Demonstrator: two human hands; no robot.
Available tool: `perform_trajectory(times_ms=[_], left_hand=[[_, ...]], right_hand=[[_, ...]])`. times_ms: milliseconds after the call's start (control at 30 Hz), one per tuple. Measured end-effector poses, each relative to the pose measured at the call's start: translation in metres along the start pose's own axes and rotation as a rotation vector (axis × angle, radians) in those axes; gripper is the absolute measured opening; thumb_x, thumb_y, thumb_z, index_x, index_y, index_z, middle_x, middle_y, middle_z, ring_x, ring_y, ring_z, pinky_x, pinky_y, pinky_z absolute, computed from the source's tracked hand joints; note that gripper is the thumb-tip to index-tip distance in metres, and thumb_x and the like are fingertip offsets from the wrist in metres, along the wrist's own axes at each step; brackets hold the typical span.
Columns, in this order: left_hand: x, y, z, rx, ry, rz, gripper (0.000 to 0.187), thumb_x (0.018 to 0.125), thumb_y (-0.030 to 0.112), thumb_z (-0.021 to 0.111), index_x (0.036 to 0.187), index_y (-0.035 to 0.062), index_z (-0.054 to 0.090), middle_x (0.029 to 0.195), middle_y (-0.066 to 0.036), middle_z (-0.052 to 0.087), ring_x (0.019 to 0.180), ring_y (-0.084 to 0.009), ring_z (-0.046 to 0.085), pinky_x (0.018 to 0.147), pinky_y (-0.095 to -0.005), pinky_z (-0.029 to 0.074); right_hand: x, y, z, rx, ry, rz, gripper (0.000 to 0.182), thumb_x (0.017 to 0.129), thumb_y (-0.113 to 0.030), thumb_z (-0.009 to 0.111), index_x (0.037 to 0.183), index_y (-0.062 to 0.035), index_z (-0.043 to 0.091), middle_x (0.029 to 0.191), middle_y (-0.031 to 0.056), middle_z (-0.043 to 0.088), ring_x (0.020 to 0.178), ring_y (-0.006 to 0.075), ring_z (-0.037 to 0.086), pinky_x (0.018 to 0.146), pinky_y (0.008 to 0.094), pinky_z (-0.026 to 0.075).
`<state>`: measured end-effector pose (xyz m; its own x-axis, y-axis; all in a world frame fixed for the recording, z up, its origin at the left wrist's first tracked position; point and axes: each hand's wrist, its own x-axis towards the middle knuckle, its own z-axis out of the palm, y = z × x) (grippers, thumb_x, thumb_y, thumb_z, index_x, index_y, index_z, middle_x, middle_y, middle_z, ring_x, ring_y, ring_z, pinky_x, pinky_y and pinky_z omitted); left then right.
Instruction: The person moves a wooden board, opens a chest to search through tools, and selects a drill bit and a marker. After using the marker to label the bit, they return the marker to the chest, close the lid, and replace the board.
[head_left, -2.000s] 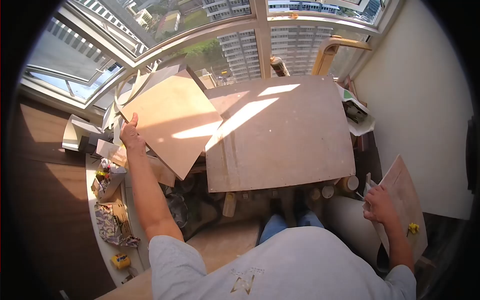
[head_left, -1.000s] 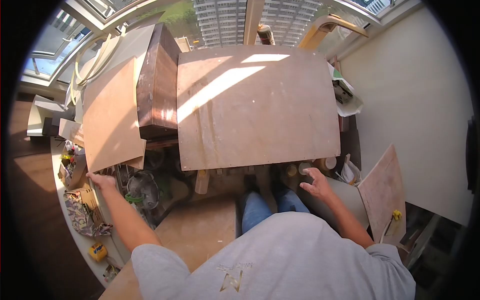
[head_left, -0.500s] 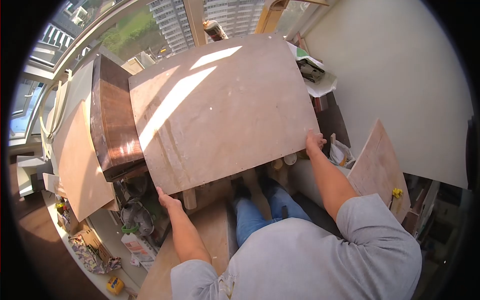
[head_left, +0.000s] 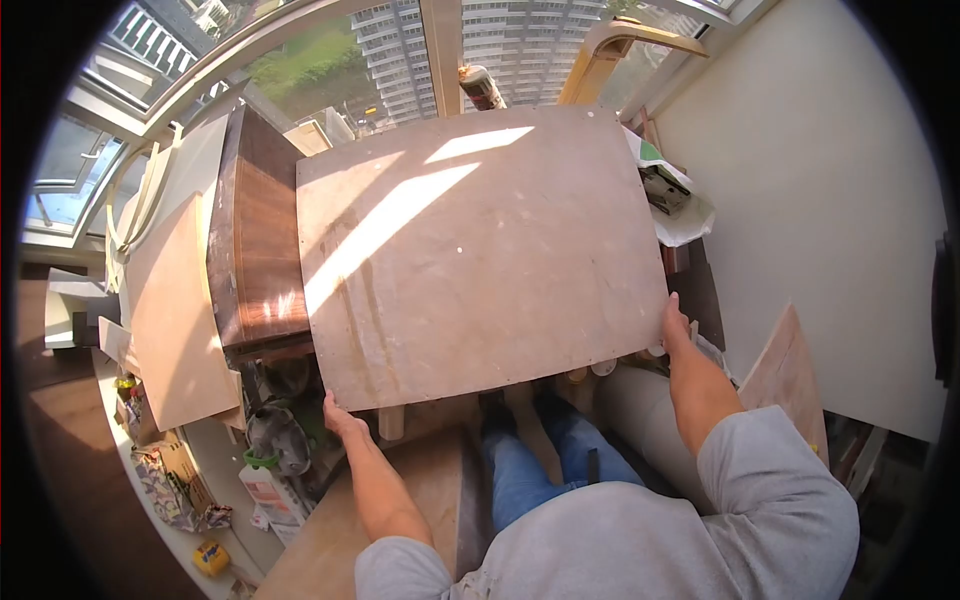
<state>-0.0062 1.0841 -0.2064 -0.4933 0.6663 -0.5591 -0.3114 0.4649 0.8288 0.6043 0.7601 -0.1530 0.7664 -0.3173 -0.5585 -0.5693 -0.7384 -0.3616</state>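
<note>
- The left hand touches the big board at its near left corner. I cannot tell if its fingers grip.
- The right hand touches the right edge, near the front corner. I cannot tell if those fingers grip.
- The big board lies between the hands, with bright sun on it.
- A brown wood box is just beside its left side.
- A white bag is by its right side.

Looks like a makeshift high-rise workshop: wooden boards stacked beside windows overlooking tower blocks
</note>
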Motion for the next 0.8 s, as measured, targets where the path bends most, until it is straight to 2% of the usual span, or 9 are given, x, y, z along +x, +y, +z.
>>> perform_trajectory(times_ms=[167,233,300,433,467,567,600,700,800], left_hand=[[-0.016,0.028,-0.002,0.084,0.018,0.064,0.038,0.082,0.017,0.068,0.111,-0.0077,0.066,0.113,-0.013,0.067,0.105,-0.0261,0.064,0.094,-0.0383,0.049],[-0.031,0.04,0.004,0.128,0.036,0.214,0.038,0.079,0.018,0.068,0.108,-0.0059,0.068,0.107,-0.014,0.069,0.099,-0.0256,0.064,0.09,-0.0384,0.051],[-0.061,0.066,0.022,0.171,0.081,0.278,0.047,0.078,0.021,0.07,0.115,-0.0064,0.064,0.111,-0.016,0.066,0.101,-0.0273,0.063,0.091,-0.0383,0.051],[-0.107,0.098,0.057,0.242,0.264,0.404,0.087,0.077,0.028,0.074,0.145,-0.0073,0.034,0.131,-0.026,0.049,0.108,-0.0329,0.06,0.092,-0.0409,0.051],[-0.111,0.091,0.067,0.148,0.255,0.5,0.096,0.08,0.035,0.073,0.15,-0.0088,0.024,0.143,-0.031,0.038,0.125,-0.0369,0.05,0.105,-0.044,0.043],[-0.125,0.075,0.081,0.314,0.318,0.692,0.1,0.083,0.044,0.071,0.151,-0.0101,0.021,0.153,-0.034,0.023,0.144,-0.0394,0.028,0.118,-0.0433,0.026],[-0.139,0.071,0.091,0.337,0.338,0.752,0.097,0.087,0.049,0.068,0.149,-0.0105,0.024,0.156,-0.035,0.016,0.151,-0.0412,0.009,0.122,-0.0474,0.011],[-0.162,0.079,0.102,0.487,0.245,1.052,0.094,0.087,0.05,0.068,0.148,-0.0093,0.027,0.157,-0.036,0.015,0.151,-0.0429,0.007,0.121,-0.0551,0.011],[-0.188,0.115,0.117,0.47,0.125,1.286,0.07,0.09,0.043,0.068,0.134,-0.0082,0.05,0.153,-0.032,0.031,0.147,-0.0463,0.02,0.118,-0.0608,0.015]], right_hand=[[0.031,0.016,-0.021,0.032,-0.063,-0.09,0.098,0.089,-0.074,0.047,0.141,0.0093,0.045,0.144,0.0231,0.051,0.129,0.0346,0.053,0.107,0.0447,0.042],[-0.008,-0.011,-0.037,-0.05,-0.016,-0.117,0.098,0.087,-0.074,0.049,0.137,0.0101,0.05,0.14,0.0231,0.054,0.128,0.0347,0.054,0.105,0.0453,0.043],[-0.006,-0.02,-0.05,-0.024,-0.009,-0.168,0.1,0.086,-0.077,0.047,0.133,0.0102,0.055,0.137,0.0237,0.057,0.127,0.036,0.055,0.102,0.0459,0.046],[-0.017,-0.048,-0.084,-0.063,-0.085,-0.299,0.101,0.083,-0.076,0.055,0.131,0.0129,0.055,0.134,0.0262,0.058,0.125,0.0356,0.056,0.103,0.041,0.044],[-0.027,-0.056,-0.092,-0.046,-0.098,-0.345,0.101,0.083,-0.076,0.057,0.13,0.0135,0.056,0.134,0.0266,0.058,0.124,0.0353,0.057,0.104,0.04,0.043],[-0.037,-0.063,-0.112,0.115,-0.222,-0.429,0.099,0.082,-0.075,0.059,0.125,0.015,0.059,0.128,0.0266,0.061,0.12,0.0327,0.058,0.104,0.0387,0.042],[-0.046,-0.068,-0.116,0.122,-0.204,-0.471,0.097,0.083,-0.074,0.059,0.122,0.0139,0.061,0.126,0.0251,0.062,0.118,0.0315,0.059,0.103,0.0385,0.042],[-0.08,-0.073,-0.131,0.087,-0.135,-0.523,0.089,0.085,-0.072,0.059,0.116,0.0102,0.067,0.118,0.0207,0.066,0.112,0.028,0.06,0.1,0.0378,0.043],[-0.089,-0.092,-0.147,0.035,-0.046,-0.545,0.081,0.087,-0.07,0.059,0.11,0.0064,0.071,0.111,0.0168,0.068,0.106,0.0252,0.06,0.097,0.0367,0.043]])
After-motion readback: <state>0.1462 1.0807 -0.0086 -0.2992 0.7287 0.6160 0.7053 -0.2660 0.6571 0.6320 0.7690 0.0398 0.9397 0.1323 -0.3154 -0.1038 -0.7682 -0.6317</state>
